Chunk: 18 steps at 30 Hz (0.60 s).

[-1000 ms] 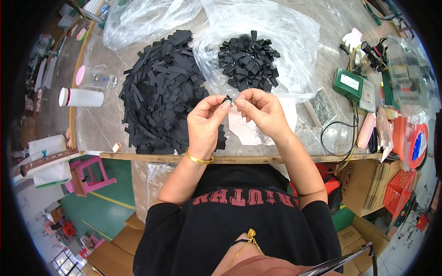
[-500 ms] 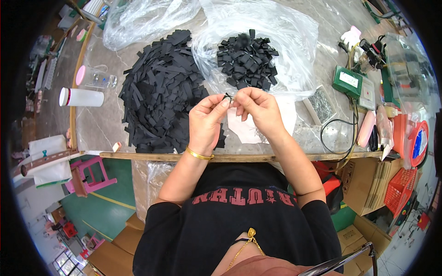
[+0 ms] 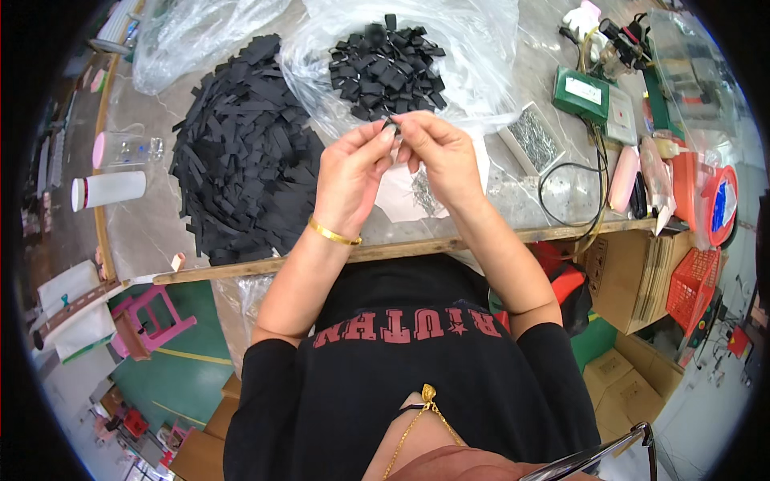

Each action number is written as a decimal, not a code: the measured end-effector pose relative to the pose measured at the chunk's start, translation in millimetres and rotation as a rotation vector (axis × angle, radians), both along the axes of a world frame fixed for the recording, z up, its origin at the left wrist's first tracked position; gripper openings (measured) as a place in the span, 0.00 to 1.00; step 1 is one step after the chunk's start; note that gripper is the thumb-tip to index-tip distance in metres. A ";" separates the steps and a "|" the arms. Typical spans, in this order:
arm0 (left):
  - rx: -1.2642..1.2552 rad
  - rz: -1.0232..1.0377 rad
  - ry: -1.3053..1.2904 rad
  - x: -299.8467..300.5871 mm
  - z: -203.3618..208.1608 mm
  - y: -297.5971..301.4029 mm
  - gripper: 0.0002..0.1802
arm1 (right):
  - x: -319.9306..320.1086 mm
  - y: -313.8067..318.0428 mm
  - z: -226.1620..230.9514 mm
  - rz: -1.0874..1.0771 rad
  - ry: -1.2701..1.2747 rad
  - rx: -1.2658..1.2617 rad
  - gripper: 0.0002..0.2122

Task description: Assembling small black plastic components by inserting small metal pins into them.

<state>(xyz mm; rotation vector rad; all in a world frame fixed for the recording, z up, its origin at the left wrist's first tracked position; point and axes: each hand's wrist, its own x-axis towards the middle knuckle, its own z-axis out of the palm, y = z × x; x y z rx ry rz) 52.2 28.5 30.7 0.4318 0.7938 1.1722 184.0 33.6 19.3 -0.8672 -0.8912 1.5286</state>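
In front of me, over the table, my left hand point(image 3: 351, 170) pinches a small folded black fabric strip point(image 3: 391, 123) between thumb and forefinger. My right hand point(image 3: 443, 154) is closed too, its thumb and fingertip pressed at the strip's right edge; any smaller part inside that pinch is hidden. Beneath the hands lies a pale cloth point(image 3: 401, 200) with a little heap of thin metal pieces point(image 3: 423, 192). Left of them spreads a large pile of flat black strips point(image 3: 241, 152). Just beyond sits a smaller pile of folded black pieces point(image 3: 385, 68) on clear plastic sheeting point(image 3: 473, 72).
A white box of small metal pieces point(image 3: 532, 138) stands right of the cloth, near a green device point(image 3: 581, 94) with looping cables. At left lie a white bottle point(image 3: 112, 191) and a clear pink-lidded jar point(image 3: 128, 151). The table's wooden edge point(image 3: 417, 250) runs before me.
The whole view has shifted, so the table's things sit higher and further left. My right fingertips have come closer to my left ones, closing in on the black strip.
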 end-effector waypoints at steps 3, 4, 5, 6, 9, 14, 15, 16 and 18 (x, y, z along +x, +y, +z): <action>-0.020 -0.020 -0.035 17.4 2.7 7.6 0.09 | 13.6 2.0 4.3 -0.066 -0.047 0.015 0.08; -0.026 -0.027 -0.048 21.6 3.0 11.0 0.09 | 20.1 3.5 2.0 -0.067 -0.094 0.050 0.08; -0.028 -0.031 -0.052 24.7 0.8 16.7 0.09 | 26.7 4.7 2.5 -0.071 -0.098 0.048 0.08; -0.021 -0.043 0.004 27.4 -3.7 25.0 0.10 | 33.2 6.2 3.4 -0.093 -0.161 0.030 0.08; 0.179 -0.116 0.365 21.9 -7.7 67.4 0.20 | 58.2 6.0 15.5 -0.122 -0.544 0.001 0.08; 0.588 0.077 1.182 1.9 -37.2 93.4 0.27 | 87.1 0.1 3.8 0.248 -1.304 0.371 0.05; 0.592 0.069 1.177 2.8 -37.1 90.4 0.27 | 88.2 -1.6 1.3 0.242 -1.308 0.363 0.05; 0.569 0.056 1.135 2.4 -36.5 82.5 0.27 | 87.5 -2.8 -0.9 0.357 -1.427 0.293 0.06; 0.544 0.054 1.061 1.6 -33.9 68.2 0.24 | 84.4 -5.2 -12.1 0.451 -1.599 0.293 0.07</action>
